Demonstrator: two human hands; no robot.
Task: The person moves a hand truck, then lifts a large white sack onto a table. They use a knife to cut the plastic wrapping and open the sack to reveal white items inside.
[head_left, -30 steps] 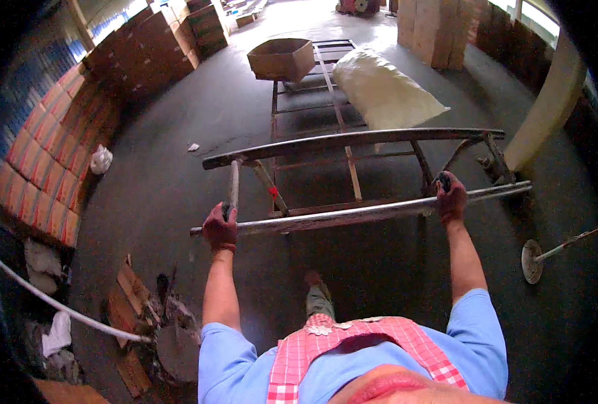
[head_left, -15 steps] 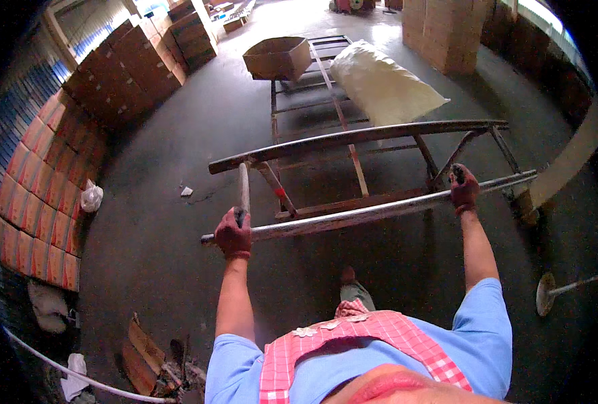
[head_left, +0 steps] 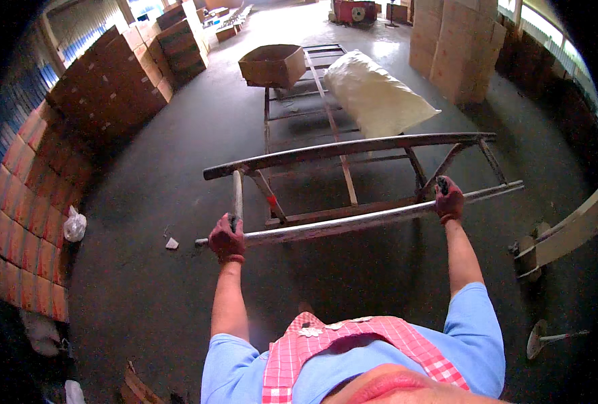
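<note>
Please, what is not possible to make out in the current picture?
All in the head view:
Left hand, right hand: palms hidden by their gloved backs.
White sack: contents hidden by its opaque material.
Brown piece, lower left: cut off by the bottom edge.
Distant red object: too small to identify.

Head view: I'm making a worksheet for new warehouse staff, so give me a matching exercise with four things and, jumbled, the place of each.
Things
1. Left hand
2. Right hand
3. Cream sack
4. White plastic bag

Places
A. Lying on the metal-framed cart
B. Toward the near bar's right end
C. Beside the stacked cartons
D. At the near bar's left end

Pairs: 1-D, 2-B, 3-A, 4-C
</note>
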